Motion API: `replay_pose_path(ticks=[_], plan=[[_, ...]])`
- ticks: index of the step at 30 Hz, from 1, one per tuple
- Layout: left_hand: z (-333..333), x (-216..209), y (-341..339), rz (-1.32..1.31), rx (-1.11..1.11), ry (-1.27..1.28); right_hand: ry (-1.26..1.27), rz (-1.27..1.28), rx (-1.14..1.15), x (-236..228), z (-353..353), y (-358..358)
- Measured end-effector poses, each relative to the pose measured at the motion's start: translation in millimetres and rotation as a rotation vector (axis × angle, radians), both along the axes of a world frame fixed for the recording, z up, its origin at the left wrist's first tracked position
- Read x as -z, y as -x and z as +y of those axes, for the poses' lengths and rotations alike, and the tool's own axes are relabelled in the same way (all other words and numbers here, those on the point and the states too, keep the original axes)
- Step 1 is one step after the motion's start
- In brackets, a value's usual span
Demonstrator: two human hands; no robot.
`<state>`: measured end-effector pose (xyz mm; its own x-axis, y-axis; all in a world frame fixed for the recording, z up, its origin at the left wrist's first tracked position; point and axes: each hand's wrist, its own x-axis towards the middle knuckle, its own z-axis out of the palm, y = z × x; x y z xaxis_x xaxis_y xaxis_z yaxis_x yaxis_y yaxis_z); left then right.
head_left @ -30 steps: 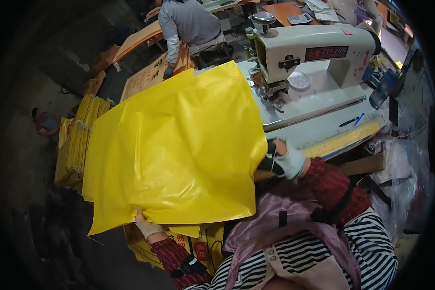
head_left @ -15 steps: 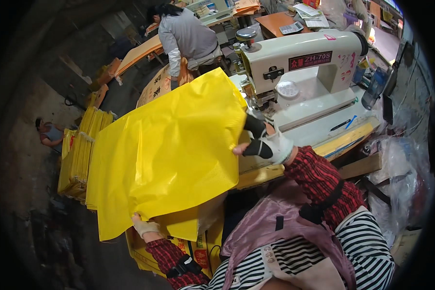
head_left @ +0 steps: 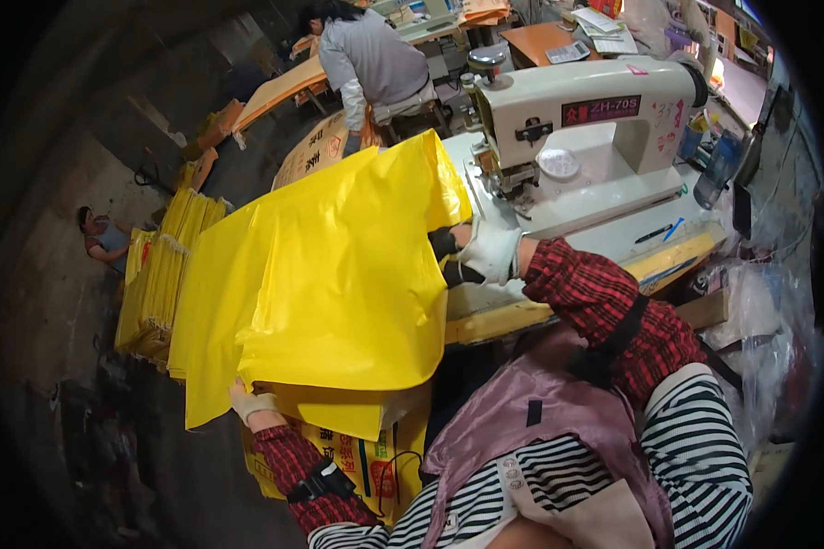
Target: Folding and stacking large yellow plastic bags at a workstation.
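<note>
A large yellow plastic sack [head_left: 339, 274] spreads before me, creased and shiny. Its right end is bunched where my right hand [head_left: 483, 253] grips it; black finger coverings and a white glove cover that hand, and its fingertips are partly hidden behind the sack. My left hand [head_left: 253, 403], gloved in white, pinches the near lower edge. Just beyond the right hand stands a white sewing machine [head_left: 645, 133], whose needle area sits close to the sack's far right corner. More yellow sacks with printing [head_left: 403, 457] lie below the held one.
Stacked yellow sacks [head_left: 160, 293] stand at the left. A co-worker in grey [head_left: 375, 55] bends over another bench at the back, and another person [head_left: 110, 240] is at far left. A pen [head_left: 650, 234] lies on the machine table [head_left: 604, 245]; clear plastic [head_left: 760, 320] hangs at right.
My right hand has moved left and folded the sack's right edge inward. My left hand has shifted slightly left and up, still on the lower edge. The view has shifted a little.
</note>
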<state>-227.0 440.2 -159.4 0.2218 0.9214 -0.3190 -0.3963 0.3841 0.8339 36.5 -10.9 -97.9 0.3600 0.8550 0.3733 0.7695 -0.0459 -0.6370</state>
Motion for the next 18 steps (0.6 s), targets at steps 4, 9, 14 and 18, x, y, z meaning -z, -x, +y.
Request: replay_pose_path(ticks=[4, 9, 14, 18], plan=[[-7, 0, 2, 0.131, 0.107, -0.055, -0.395, 0.061, 0.336, -44, -43, 2], [-22, 0, 0, 0.193, 0.019, -0.065, -0.185, 0.420, 0.397, -92, -48, 28], [-22, 6, 33, 0.164, -0.027, 0.004, -0.183, -0.076, 0.331, -23, -41, 57], [-25, -3, 103, 0.208, -0.198, -0.203, -0.230, 0.001, 0.207, -65, -36, 100]])
